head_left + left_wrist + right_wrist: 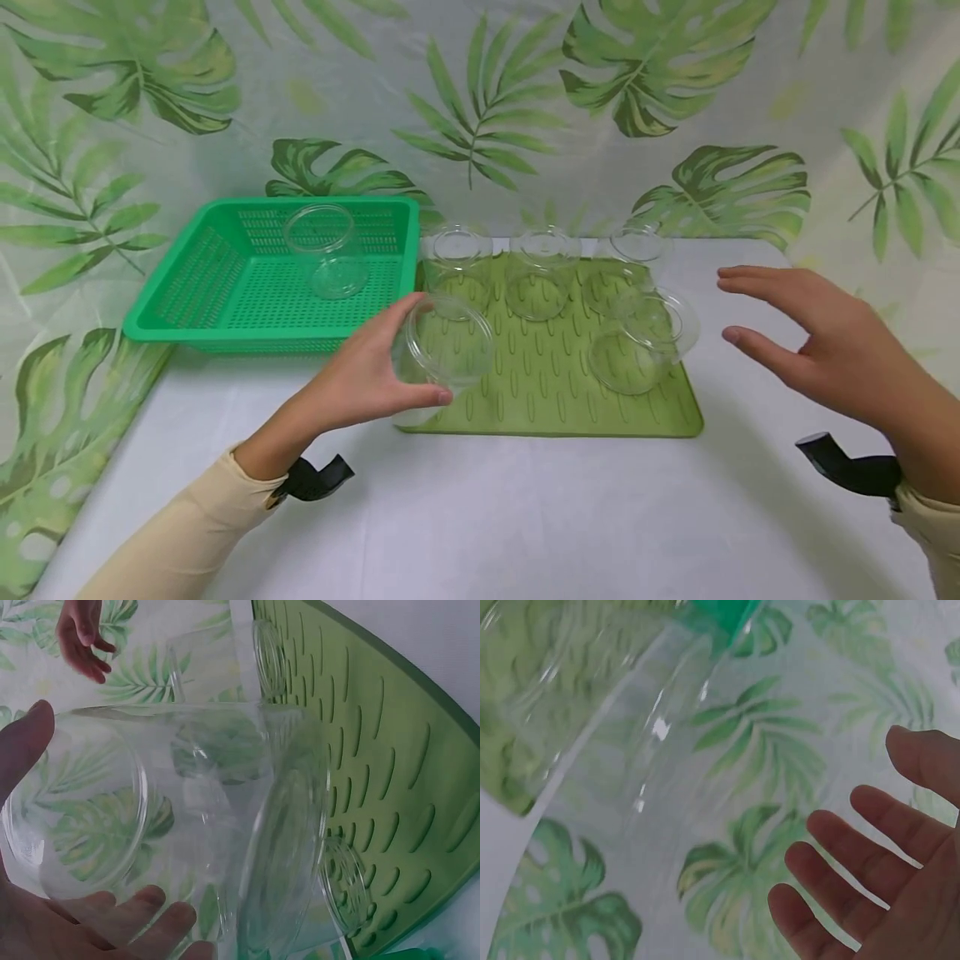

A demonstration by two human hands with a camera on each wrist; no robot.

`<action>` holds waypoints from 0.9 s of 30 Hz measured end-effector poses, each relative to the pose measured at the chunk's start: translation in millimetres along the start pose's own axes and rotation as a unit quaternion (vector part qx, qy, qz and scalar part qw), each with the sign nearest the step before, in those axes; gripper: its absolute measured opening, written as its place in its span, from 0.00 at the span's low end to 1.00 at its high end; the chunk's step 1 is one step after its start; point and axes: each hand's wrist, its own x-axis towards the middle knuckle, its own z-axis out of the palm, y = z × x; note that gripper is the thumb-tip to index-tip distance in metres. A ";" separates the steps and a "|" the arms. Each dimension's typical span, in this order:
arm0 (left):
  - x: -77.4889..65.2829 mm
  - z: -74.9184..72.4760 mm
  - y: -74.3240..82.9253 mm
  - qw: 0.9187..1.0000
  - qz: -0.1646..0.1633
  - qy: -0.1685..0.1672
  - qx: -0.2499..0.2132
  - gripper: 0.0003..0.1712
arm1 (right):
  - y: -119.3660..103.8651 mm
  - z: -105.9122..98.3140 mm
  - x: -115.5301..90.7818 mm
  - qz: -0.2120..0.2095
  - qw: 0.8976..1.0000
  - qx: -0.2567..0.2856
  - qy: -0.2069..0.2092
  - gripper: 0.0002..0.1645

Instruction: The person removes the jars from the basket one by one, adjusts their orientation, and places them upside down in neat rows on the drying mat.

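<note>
My left hand (pixel 352 379) grips a clear round jar (pixel 457 350) over the left front part of the green mat (pixel 540 408). In the left wrist view, the thumb and fingers lie around the jar's near end, with its thick rim at the far end, towards the mat. To the right of the mat, my right hand (pixel 847 346) is held in the air, fingers apart, holding nothing. Nearest to it is another clear jar (pixel 630 367) on the mat's right side. Three more clear jars stand in a row along the mat's back edge, the middle one (pixel 536 287) among them.
A green plastic basket (pixel 262 337) stands at the back left, beside the mat, with one clear jar (pixel 333 258) inside. White cloth (pixel 540 500) covers the table. Behind rises a leaf-print curtain (pixel 495 100). Each wrist wears a black strap mount.
</note>
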 end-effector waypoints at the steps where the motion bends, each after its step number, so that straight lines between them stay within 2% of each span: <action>1: 0.7 1.3 0.3 1.000 0.005 0.000 0.005 0.64 | -3.6 4.2 4.2 -0.017 1.000 0.009 -0.005 0.33; 4: 2.6 5.3 1.0 1.000 0.018 -0.004 0.018 0.64 | -16.5 16.9 14.5 -0.047 0.998 0.028 -0.025 0.34; 7: 3.8 8.8 1.4 0.999 0.024 -0.005 0.023 0.64 | -31.6 29.5 24.5 -0.057 0.996 0.029 -0.056 0.31; 10: 4.0 12.2 1.3 0.999 0.023 -0.005 0.022 0.64 | -47.7 43.8 36.1 -0.055 0.993 0.038 -0.099 0.36; 16: 5.5 17.1 2.3 1.000 0.020 -0.008 0.022 0.65 | -73.2 75.0 58.0 -0.038 0.980 0.076 -0.180 0.40; 19: 6.3 18.8 3.0 0.999 0.021 -0.016 0.021 0.65 | -80.4 90.8 65.7 -0.040 0.975 0.098 -0.195 0.44; 27: 5.1 24.1 0.8 0.998 0.039 -0.029 0.026 0.64 | -94.7 129.5 74.9 -0.074 0.964 0.160 -0.201 0.59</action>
